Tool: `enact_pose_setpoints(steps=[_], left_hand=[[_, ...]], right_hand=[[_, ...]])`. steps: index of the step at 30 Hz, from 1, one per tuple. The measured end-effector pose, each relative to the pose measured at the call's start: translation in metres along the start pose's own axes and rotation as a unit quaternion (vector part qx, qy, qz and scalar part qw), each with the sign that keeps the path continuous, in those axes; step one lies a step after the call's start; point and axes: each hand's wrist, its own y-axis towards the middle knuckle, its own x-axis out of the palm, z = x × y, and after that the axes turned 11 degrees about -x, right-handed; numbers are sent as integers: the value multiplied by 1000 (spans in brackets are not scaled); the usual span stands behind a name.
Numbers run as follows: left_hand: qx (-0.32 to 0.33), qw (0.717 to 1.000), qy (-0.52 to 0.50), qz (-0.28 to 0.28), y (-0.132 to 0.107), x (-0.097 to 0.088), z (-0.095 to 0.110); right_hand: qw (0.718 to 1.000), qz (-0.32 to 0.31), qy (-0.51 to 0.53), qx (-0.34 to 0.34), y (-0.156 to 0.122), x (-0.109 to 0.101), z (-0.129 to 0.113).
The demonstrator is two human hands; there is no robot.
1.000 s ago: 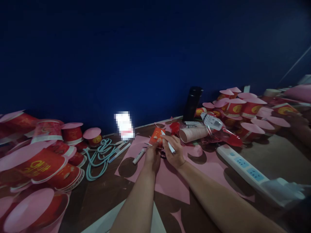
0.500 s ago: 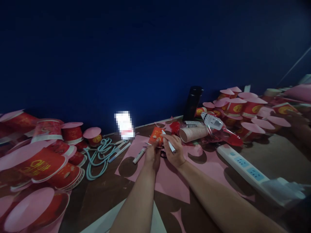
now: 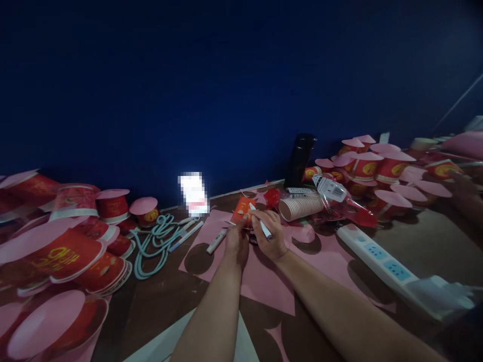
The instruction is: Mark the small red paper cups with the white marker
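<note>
My left hand (image 3: 236,243) pinches the near edge of a small red paper cup (image 3: 242,209) that lies on its side over a pink paper sheet (image 3: 264,279). My right hand (image 3: 268,234) grips a white marker pen (image 3: 261,222), its tip against the cup. Both hands meet at the middle of the brown table (image 3: 158,296). The pink sheet has round holes cut out of it. A second white marker (image 3: 216,242) lies just left of my left hand.
Red cups with pink lids are piled at the left (image 3: 60,251) and at the back right (image 3: 377,168). A stack of pink cups (image 3: 300,207) lies on its side. A teal cord (image 3: 153,244), a black bottle (image 3: 299,160) and a white power strip (image 3: 381,259) lie around.
The hands and the cup have barely shifted; the pen tip has moved slightly on the cup.
</note>
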Motion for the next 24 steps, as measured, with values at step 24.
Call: enact_pose_setpoints(steps=[24], left_hand=[[-11,999,-48,18,-1,1,5]], right_hand=[[1000,22,-22,-2,-3,0,0]])
